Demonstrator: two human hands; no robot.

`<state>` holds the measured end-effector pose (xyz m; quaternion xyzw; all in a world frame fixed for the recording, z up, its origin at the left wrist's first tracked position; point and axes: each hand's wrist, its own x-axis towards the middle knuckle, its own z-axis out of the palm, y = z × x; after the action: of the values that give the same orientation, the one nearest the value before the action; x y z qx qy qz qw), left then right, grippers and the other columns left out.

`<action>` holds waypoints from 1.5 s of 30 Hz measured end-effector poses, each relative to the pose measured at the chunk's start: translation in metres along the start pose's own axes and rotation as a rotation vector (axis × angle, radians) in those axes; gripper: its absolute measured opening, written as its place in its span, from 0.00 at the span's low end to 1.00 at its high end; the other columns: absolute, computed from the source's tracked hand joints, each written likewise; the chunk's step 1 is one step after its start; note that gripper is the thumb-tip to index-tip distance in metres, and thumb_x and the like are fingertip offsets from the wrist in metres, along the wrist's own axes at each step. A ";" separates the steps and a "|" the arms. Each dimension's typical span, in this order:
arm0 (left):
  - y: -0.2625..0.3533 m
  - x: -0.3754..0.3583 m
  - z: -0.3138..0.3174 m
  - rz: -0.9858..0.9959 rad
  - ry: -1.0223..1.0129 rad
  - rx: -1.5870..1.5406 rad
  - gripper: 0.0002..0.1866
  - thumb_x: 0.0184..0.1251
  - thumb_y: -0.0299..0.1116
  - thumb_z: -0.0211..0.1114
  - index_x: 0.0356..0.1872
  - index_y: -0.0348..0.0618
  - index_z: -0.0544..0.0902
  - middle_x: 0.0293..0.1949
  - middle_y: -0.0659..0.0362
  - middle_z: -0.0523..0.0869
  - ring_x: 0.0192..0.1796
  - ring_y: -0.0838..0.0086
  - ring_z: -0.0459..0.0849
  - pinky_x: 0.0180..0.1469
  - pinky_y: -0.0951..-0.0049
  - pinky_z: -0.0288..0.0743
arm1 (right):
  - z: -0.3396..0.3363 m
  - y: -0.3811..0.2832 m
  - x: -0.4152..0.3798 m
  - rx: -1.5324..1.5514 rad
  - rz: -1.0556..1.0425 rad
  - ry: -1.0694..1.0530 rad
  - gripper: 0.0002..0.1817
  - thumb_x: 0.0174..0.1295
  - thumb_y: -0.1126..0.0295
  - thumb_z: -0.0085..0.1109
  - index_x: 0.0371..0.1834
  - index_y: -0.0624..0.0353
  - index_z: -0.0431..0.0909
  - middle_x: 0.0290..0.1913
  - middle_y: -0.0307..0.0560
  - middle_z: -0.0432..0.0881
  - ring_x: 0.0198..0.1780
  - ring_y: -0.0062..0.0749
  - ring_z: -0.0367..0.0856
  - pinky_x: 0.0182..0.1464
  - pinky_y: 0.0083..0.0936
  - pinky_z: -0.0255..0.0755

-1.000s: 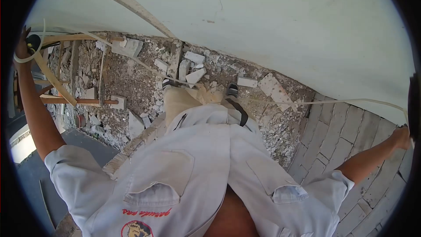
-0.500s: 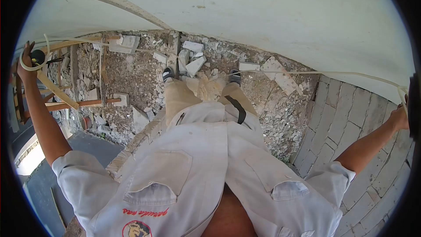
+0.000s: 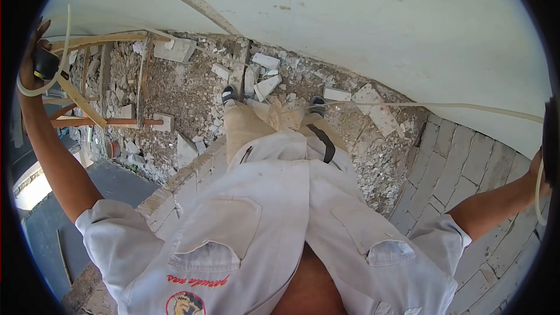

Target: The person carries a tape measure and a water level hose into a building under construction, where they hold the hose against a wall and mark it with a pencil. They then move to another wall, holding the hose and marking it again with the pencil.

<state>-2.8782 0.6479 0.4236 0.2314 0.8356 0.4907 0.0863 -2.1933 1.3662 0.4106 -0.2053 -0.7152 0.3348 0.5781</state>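
At the far left my left hand [image 3: 29, 64] is raised near the wall, its fingertips pointing up. It appears closed around a black, rounded object [image 3: 45, 63] with a small yellow mark, perhaps a tape measure. A pale, flexible hose [image 3: 478, 105] runs low along the wall toward the right, and a length of it curls around my left wrist, one end standing up. My right hand [image 3: 539, 172] is at the far right rim of the view, apparently gripping the hose, which hangs in a loop beside it. Dark view edging hides most of its fingers.
A pale plastered wall [image 3: 373, 29] rises ahead. Rubble ground [image 3: 186, 93] holds broken white blocks [image 3: 268, 86] and a slab [image 3: 376, 111]. Wooden strips [image 3: 143, 79] stand at left, near a dark grey surface [image 3: 111, 184]. A grey block wall [image 3: 449, 163] is at right.
My left hand has shifted up and left slightly, the hose end rising with it. My right hand has moved down a little, and more hose hangs beside it. The view has shifted slightly.
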 end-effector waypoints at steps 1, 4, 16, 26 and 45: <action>0.012 -0.005 0.012 0.054 -0.073 -0.022 0.28 0.82 0.44 0.58 0.73 0.35 0.73 0.62 0.53 0.84 0.42 0.83 0.80 0.44 0.82 0.80 | 0.022 -0.014 -0.006 0.071 0.012 -0.063 0.14 0.66 0.65 0.69 0.41 0.69 0.83 0.23 0.35 0.70 0.20 0.18 0.64 0.22 0.16 0.61; 0.068 -0.027 0.088 0.220 -0.224 0.082 0.30 0.82 0.49 0.58 0.71 0.35 0.75 0.59 0.51 0.86 0.40 0.83 0.80 0.38 0.84 0.78 | 0.070 -0.028 -0.009 0.230 -0.019 -0.365 0.16 0.74 0.61 0.63 0.41 0.66 0.82 0.22 0.35 0.70 0.16 0.16 0.60 0.18 0.12 0.62; 0.189 -0.105 0.362 0.430 -0.230 -0.007 0.26 0.82 0.52 0.58 0.59 0.36 0.83 0.39 0.51 0.93 0.19 0.78 0.85 0.21 0.82 0.80 | 0.260 -0.052 -0.086 0.734 0.047 -0.752 0.18 0.77 0.61 0.57 0.48 0.68 0.82 0.26 0.48 0.81 0.20 0.22 0.68 0.22 0.19 0.66; 0.206 -0.087 0.377 0.211 -0.533 -0.212 0.22 0.81 0.48 0.62 0.58 0.36 0.83 0.40 0.54 0.92 0.22 0.78 0.84 0.24 0.79 0.80 | 0.304 -0.065 -0.100 0.784 0.243 -0.975 0.17 0.77 0.65 0.57 0.56 0.70 0.83 0.33 0.54 0.88 0.21 0.14 0.62 0.24 0.14 0.55; 0.211 -0.062 0.403 0.336 -0.597 -0.239 0.20 0.76 0.48 0.67 0.53 0.39 0.86 0.36 0.60 0.87 0.21 0.81 0.81 0.24 0.81 0.78 | 0.335 -0.040 -0.091 0.626 -0.005 -0.787 0.14 0.73 0.70 0.64 0.44 0.77 0.84 0.61 0.56 0.85 0.39 0.26 0.87 0.41 0.24 0.81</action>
<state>-2.6102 1.0197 0.3973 0.4869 0.6607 0.5029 0.2710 -2.4906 1.1958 0.3405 0.1214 -0.7449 0.5838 0.2994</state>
